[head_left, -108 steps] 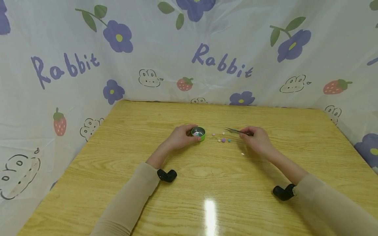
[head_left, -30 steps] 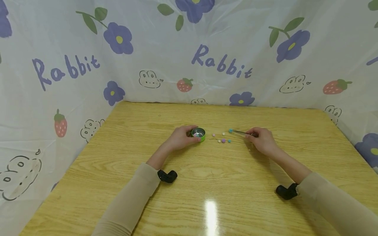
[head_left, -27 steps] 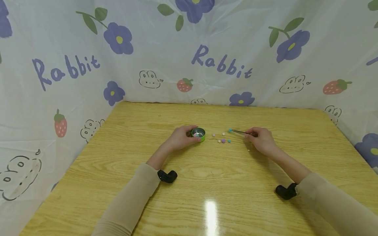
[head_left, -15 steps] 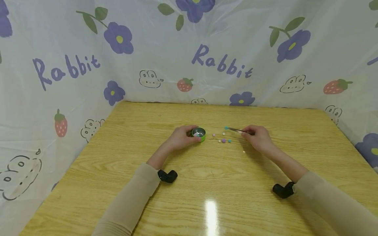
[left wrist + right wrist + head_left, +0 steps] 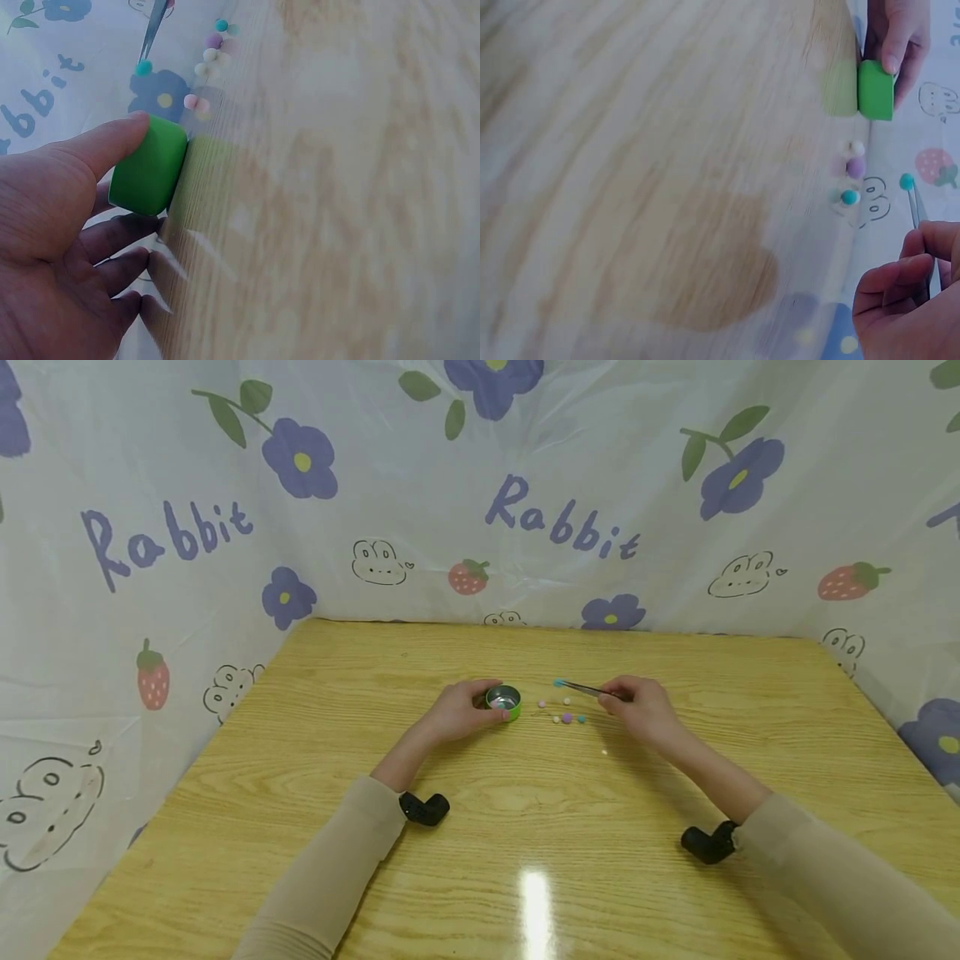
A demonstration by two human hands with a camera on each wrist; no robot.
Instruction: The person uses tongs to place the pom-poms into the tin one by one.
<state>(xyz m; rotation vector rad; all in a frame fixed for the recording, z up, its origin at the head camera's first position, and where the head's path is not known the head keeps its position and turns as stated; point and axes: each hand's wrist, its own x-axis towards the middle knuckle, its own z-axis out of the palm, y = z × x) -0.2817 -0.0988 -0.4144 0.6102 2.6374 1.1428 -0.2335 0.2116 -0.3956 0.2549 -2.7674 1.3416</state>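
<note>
My left hand [image 5: 463, 710] grips a small round tin [image 5: 513, 714], green outside and silvery inside, standing on the wooden table; something small and coloured shows in it. In the left wrist view the thumb and fingers curl round the green tin [image 5: 154, 166]. My right hand [image 5: 643, 710] pinches metal tweezers [image 5: 588, 689], which point left. At their tips a turquoise bead [image 5: 907, 181] is held up off the table, to the right of the tin. Below it lie several loose beads: pink [image 5: 542, 703], purple [image 5: 567, 718], turquoise [image 5: 581, 719] and whitish [image 5: 567, 701].
The wood-grain table [image 5: 480, 827] stretches around both hands. A white curtain [image 5: 420, 485] with flowers and rabbits hangs behind and at the sides. Each wrist wears a black camera, such as the left one [image 5: 424, 809]. A bright reflection lies on the near tabletop.
The tweezers came up with a turquoise bead at their tips. Over the last second my right hand has carried it left toward the tin. My left hand and the tin stay put.
</note>
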